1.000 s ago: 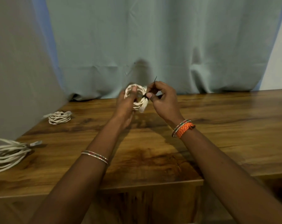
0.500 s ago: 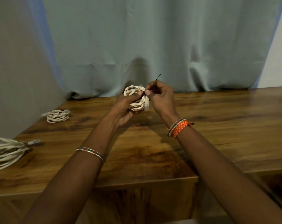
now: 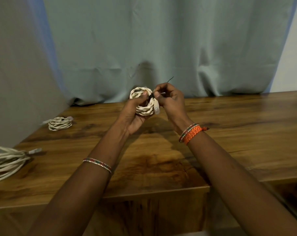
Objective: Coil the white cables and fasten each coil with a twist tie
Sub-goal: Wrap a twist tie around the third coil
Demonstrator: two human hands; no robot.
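White cable coil (image 3: 143,102), braided and tight, sits lower now in my left hand (image 3: 133,114), held above the wooden table (image 3: 246,133), while my right hand (image 3: 170,97) keeps pinching the thin black twist tie (image 3: 170,79), its tail swung rightward, so I judge fastening nearly finished.

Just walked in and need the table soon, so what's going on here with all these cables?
A person is bundling white cables. The left hand holds a small coil above the wooden table, while the right hand pinches a dark twist tie at the coil's side. One finished-looking coil lies at the far left, and a looser cable bundle sits at the left edge.
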